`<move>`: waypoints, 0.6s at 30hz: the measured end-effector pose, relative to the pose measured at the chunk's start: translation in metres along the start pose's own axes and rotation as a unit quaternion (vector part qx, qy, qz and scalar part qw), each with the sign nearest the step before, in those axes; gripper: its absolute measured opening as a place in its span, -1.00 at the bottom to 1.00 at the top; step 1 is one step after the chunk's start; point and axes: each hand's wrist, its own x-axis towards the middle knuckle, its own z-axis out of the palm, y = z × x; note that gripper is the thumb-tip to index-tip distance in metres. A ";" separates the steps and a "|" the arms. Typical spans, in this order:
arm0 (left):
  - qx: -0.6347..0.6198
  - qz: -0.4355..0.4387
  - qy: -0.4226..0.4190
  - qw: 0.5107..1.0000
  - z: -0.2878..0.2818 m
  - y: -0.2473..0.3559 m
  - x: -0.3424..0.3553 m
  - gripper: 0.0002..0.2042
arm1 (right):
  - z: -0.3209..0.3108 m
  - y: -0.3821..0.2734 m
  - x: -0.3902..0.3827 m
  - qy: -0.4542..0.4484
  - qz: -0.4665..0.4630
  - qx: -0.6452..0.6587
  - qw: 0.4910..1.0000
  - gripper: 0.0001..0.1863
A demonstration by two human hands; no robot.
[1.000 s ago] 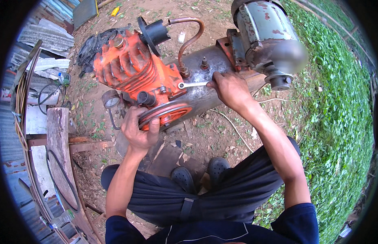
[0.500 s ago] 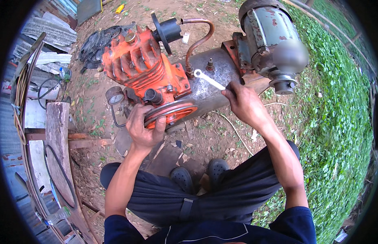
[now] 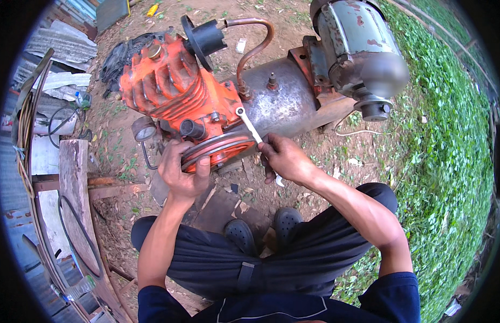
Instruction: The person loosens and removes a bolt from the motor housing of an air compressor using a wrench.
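An orange finned compressor pump (image 3: 169,86) sits on a rusty, scuffed metal tank (image 3: 279,99). My left hand (image 3: 182,175) is closed on the rim of its grooved pulley (image 3: 217,145). My right hand (image 3: 285,156) grips a silver combination wrench (image 3: 250,124), whose ring end is at a bolt on the pump's base flange and whose open end shows below my fingers. A copper pipe (image 3: 266,37) arches from a black cylindrical fitting (image 3: 207,37) down to the tank. A pressure gauge (image 3: 144,129) is left of the pump.
A worn grey motor (image 3: 344,37) is mounted on the tank's right end. Corrugated sheets (image 3: 61,48), a wooden plank (image 3: 72,188), hoses and plastic bottles lie along the left. Black crumpled material (image 3: 115,59) lies behind the pump. Grass (image 3: 443,161) borders the right; my feet are below.
My right hand has moved down and left, swinging the wrench steeper. Its ring end lifted off toward the pipe fitting and is now back at the flange bolt. My left hand remains on the pulley.
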 end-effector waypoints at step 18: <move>0.000 0.009 -0.009 1.000 -0.001 -0.001 0.003 -0.58 | -0.086 -0.020 0.040 0.214 -0.377 -0.567 0.701 -0.75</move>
